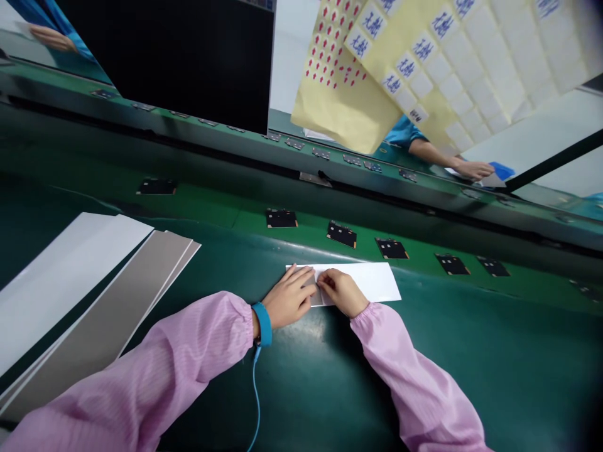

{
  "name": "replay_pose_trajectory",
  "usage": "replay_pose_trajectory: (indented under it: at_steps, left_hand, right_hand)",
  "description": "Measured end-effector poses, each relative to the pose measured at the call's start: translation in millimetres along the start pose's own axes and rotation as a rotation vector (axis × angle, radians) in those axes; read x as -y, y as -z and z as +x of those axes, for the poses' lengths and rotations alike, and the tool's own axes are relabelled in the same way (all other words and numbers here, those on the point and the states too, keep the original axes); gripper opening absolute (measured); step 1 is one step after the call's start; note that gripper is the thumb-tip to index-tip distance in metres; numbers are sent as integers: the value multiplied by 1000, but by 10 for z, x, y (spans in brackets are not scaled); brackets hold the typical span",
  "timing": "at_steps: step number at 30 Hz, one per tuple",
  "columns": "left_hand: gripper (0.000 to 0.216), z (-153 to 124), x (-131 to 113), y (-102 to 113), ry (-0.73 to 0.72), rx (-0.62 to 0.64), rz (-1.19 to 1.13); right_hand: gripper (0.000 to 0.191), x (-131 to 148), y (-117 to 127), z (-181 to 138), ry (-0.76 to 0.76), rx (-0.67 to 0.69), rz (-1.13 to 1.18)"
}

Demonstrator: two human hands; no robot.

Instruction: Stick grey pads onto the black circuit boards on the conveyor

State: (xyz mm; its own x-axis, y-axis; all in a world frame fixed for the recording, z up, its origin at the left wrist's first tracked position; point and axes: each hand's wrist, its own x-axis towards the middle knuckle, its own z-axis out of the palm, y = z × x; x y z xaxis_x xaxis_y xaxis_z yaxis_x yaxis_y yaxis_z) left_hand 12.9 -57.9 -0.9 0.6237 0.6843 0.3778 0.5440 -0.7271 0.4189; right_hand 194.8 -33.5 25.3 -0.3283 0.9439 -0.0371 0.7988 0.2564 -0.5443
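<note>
Pressing on the strip, the left hand lies palm down with its fingers extended over the strip's left end, grasping nothing visible. The right hand has thumb and fingertips drawn together over a grey area of the strip, just beside the left hand's fingertips; whether they pinch a layer or edge cannot be told. The strip, white over its right part, lies flat near the far edge of the worktop, its long sides running roughly along that edge.

A blue wrist strap encircles the left wrist, its cord running down toward the worktop's near edge. Pink sleeves cover both forearms. Toward the worktop's left edge lie white sheets and, beside them, overlapping grey sheets with white borders, partly hidden by the left sleeve.

Beyond the worktop's far edge, black boards sit spaced apart in a row on a green belt. Above, a dark screen stands left and yellow label sheets hang right. At upper right, a co-worker's hand is near a blue object.
</note>
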Motion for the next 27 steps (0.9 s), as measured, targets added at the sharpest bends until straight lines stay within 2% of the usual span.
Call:
replay_pose_trajectory:
  at_steps: [5,8,10,13,16,19,22,27]
  left_hand:
    - [16,-8,5,-10,6,3,3]
    - [17,-5,2,-6,9,0,-1]
    - [17,-4,2,-1,12,-2,-6]
    - [17,-5,5,3,17,-2,-11]
    - [17,-9,12,-2,19,-2,-14]
    - [17,-8,19,-12,18,0,-20]
    - [16,-4,27,-22,16,2,-24]
    - [15,-1,33,-22,14,6,-22]
  right_hand:
    - [11,24,20,-9,14,35,-81]
    - [11,26,134,81,55,38,-53]
    - [11,34,240,277,76,-8,2]
    - [12,73,335,780,93,-35,79]
    - [11,111,286,1361,116,-12,75]
    - [8,89,167,1784,82,-13,-3]
    - [8,7,93,1964,27,24,-57]
    - [7,-119,111,1979,-27,42,-79]
